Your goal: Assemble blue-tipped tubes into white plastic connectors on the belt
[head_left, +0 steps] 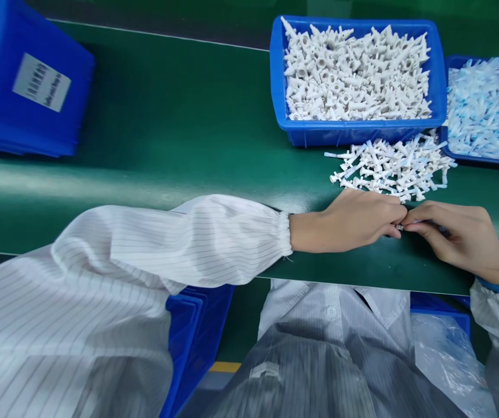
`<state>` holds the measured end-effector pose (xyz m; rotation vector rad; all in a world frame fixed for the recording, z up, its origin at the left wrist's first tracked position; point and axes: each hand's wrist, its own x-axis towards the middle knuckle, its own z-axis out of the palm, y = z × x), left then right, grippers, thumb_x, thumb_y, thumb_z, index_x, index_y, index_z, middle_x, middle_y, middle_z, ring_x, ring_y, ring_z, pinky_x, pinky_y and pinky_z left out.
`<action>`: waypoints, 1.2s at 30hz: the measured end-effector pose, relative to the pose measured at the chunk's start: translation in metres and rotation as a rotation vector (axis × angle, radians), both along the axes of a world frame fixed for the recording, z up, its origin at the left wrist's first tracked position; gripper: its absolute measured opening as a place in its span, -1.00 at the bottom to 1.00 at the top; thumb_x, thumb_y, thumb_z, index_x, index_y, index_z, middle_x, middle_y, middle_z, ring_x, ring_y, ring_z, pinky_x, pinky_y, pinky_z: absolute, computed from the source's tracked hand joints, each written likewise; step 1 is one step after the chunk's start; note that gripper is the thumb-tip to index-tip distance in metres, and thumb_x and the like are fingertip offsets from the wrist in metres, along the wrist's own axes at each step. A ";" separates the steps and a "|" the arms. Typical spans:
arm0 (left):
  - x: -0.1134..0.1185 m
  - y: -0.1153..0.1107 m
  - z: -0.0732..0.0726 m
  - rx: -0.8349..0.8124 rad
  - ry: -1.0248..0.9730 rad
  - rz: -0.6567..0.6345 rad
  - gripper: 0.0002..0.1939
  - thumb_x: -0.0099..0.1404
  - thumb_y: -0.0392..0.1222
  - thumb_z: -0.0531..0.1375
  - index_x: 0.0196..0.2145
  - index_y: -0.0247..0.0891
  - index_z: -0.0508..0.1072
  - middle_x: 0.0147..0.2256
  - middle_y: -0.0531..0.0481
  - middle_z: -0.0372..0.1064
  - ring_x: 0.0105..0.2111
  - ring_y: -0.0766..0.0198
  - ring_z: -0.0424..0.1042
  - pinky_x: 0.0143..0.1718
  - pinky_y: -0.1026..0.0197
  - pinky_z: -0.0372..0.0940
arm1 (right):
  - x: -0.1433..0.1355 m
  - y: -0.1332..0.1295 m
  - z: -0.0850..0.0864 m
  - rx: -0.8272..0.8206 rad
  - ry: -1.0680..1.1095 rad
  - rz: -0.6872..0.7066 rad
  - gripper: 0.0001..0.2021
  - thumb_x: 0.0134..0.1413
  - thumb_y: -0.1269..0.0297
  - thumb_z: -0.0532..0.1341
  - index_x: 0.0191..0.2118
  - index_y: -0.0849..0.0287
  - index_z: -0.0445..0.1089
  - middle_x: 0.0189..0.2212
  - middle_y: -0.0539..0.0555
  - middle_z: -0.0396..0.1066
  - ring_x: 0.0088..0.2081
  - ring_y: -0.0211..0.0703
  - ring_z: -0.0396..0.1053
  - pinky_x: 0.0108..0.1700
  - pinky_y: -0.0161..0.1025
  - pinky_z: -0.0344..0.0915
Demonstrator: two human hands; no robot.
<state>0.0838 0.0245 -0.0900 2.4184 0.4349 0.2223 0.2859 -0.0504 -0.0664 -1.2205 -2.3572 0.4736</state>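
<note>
My left hand (pixel 351 220) comes in from the left with its fingers curled, and its fingertips meet those of my right hand. Between them shows the end of a small white plastic fitting (pixel 400 227); most of it is hidden by the fingers. My right hand (pixel 465 235) is closed in a pinch, thumb and forefinger on this same fitting. Just beyond the hands lies a loose pile of white plastic fittings (pixel 393 165), several with pale blue tubular ends.
Behind the pile stands a blue bin (pixel 358 132) full of white fittings. To its right, another blue bin (pixel 488 159) holds translucent pale blue pieces. Stacked blue bins (pixel 58 46) with a label stand at the left of the green tabletop (pixel 180 128). A clear plastic bag (pixel 449 354) hangs below the edge.
</note>
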 end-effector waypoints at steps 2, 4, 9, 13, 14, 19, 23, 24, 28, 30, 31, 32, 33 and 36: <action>0.001 0.001 0.001 -0.026 -0.001 -0.004 -0.78 0.46 -0.22 0.15 -0.36 -0.33 0.41 -0.34 0.06 0.46 -0.41 0.40 0.33 -0.49 0.27 -0.08 | 0.000 0.000 0.000 0.026 -0.013 0.012 -0.87 0.35 0.46 0.14 -0.22 0.11 0.38 -0.44 0.00 0.50 -0.48 -0.27 0.42 -0.44 -0.33 0.27; 0.002 0.002 0.003 -0.057 -0.001 0.000 -0.79 0.44 -0.29 0.15 -0.40 -0.33 0.39 -0.34 0.07 0.47 -0.38 0.40 0.36 -0.48 0.27 -0.07 | 0.000 -0.001 0.000 0.022 -0.029 0.019 -0.85 0.35 0.47 0.13 -0.22 0.10 0.38 -0.43 0.01 0.51 -0.46 -0.25 0.43 -0.42 -0.31 0.29; 0.006 0.004 0.006 -0.097 -0.003 0.031 -0.76 0.37 -0.30 0.20 -0.48 -0.32 0.38 -0.42 0.07 0.44 -0.38 0.35 0.37 -0.46 0.24 -0.07 | 0.002 -0.002 0.000 0.007 -0.030 0.052 -0.85 0.35 0.47 0.13 -0.21 0.08 0.37 -0.38 0.04 0.53 -0.42 -0.21 0.46 -0.38 -0.28 0.32; 0.009 0.004 0.004 -0.118 -0.004 0.036 -0.77 0.35 -0.31 0.17 -0.49 -0.31 0.41 -0.47 0.06 0.42 -0.46 0.36 0.31 -0.48 0.24 -0.06 | 0.000 -0.002 0.005 0.104 -0.118 0.112 -0.79 0.30 0.60 0.10 -0.17 0.13 0.34 -0.35 0.05 0.50 -0.37 -0.22 0.44 -0.35 -0.30 0.29; 0.009 0.004 0.004 -0.115 -0.008 0.039 -0.77 0.35 -0.31 0.15 -0.49 -0.30 0.42 -0.47 0.06 0.43 -0.47 0.36 0.30 -0.48 0.24 -0.07 | -0.001 -0.002 0.007 0.125 -0.159 0.133 -0.77 0.27 0.64 0.07 -0.16 0.15 0.33 -0.34 0.07 0.49 -0.37 -0.21 0.42 -0.37 -0.30 0.27; 0.010 0.005 0.002 -0.082 0.010 0.057 -0.79 0.34 -0.32 0.13 -0.44 -0.27 0.48 -0.39 0.05 0.48 -0.40 0.34 0.35 -0.45 0.23 -0.07 | -0.006 -0.003 0.020 0.169 -0.400 0.187 -0.68 0.17 0.70 -0.06 -0.16 0.30 0.36 -0.45 0.07 0.31 -0.49 -0.20 0.18 -0.51 -0.24 0.02; 0.011 0.007 0.003 -0.066 0.045 0.048 -0.81 0.35 -0.25 0.17 -0.43 -0.26 0.48 -0.36 0.04 0.49 -0.37 0.30 0.35 -0.43 0.22 -0.06 | -0.010 -0.003 0.025 0.145 -0.468 0.176 -0.69 0.14 0.68 -0.08 -0.25 0.28 0.36 -0.50 0.02 0.20 -0.54 -0.24 0.05 -0.50 -0.24 -0.09; 0.011 0.008 0.003 -0.055 0.052 0.044 -0.81 0.35 -0.24 0.17 -0.43 -0.26 0.48 -0.35 0.03 0.49 -0.36 0.29 0.36 -0.43 0.22 -0.05 | -0.010 -0.003 0.025 0.137 -0.463 0.165 -0.69 0.11 0.68 -0.08 -0.27 0.26 0.35 -0.50 0.01 0.19 -0.54 -0.25 0.03 -0.49 -0.24 -0.11; 0.012 0.011 0.003 -0.052 0.091 0.010 -0.81 0.37 -0.21 0.14 -0.38 -0.25 0.49 -0.31 0.02 0.50 -0.32 0.27 0.38 -0.43 0.23 -0.03 | -0.010 -0.005 0.021 0.089 -0.434 0.116 -0.75 0.11 0.61 -0.03 -0.33 0.21 0.33 -0.49 0.03 0.20 -0.50 -0.22 0.01 -0.46 -0.22 -0.17; 0.013 0.013 0.002 -0.047 0.103 0.003 -0.83 0.36 -0.21 0.15 -0.36 -0.25 0.51 -0.31 0.02 0.49 -0.31 0.28 0.39 -0.42 0.24 -0.03 | -0.010 -0.006 0.018 0.034 -0.435 0.081 -0.77 0.14 0.58 -0.01 -0.34 0.21 0.34 -0.47 0.05 0.24 -0.48 -0.22 0.04 -0.45 -0.21 -0.18; 0.014 0.013 0.002 -0.036 0.110 0.003 -0.83 0.36 -0.19 0.16 -0.34 -0.25 0.52 -0.31 0.01 0.49 -0.30 0.27 0.40 -0.41 0.24 -0.02 | -0.009 -0.006 0.016 0.009 -0.434 0.066 -0.76 0.14 0.58 -0.01 -0.33 0.22 0.36 -0.46 0.06 0.27 -0.48 -0.22 0.07 -0.44 -0.21 -0.17; 0.015 0.013 0.001 -0.020 0.119 0.002 -0.82 0.36 -0.16 0.17 -0.32 -0.26 0.53 -0.31 0.00 0.49 -0.29 0.27 0.41 -0.41 0.25 -0.03 | -0.007 -0.005 0.015 -0.010 -0.426 0.057 -0.75 0.15 0.58 -0.01 -0.31 0.23 0.38 -0.46 0.07 0.30 -0.47 -0.21 0.11 -0.44 -0.22 -0.13; 0.016 0.013 0.002 -0.001 0.133 -0.005 -0.81 0.37 -0.12 0.18 -0.30 -0.27 0.53 -0.31 -0.01 0.50 -0.28 0.25 0.42 -0.41 0.25 -0.03 | -0.005 -0.003 0.014 -0.022 -0.414 0.060 -0.74 0.16 0.57 -0.02 -0.29 0.23 0.40 -0.44 0.07 0.34 -0.46 -0.21 0.16 -0.43 -0.23 -0.08; 0.017 0.014 0.010 0.063 0.182 -0.022 -0.73 0.43 -0.05 0.15 -0.22 -0.30 0.54 -0.23 -0.08 0.52 -0.24 0.20 0.45 -0.41 0.25 -0.03 | 0.006 0.006 0.016 -0.065 -0.348 0.102 -0.72 0.30 0.46 -0.02 -0.23 0.20 0.45 -0.36 0.09 0.48 -0.38 -0.18 0.37 -0.35 -0.25 0.16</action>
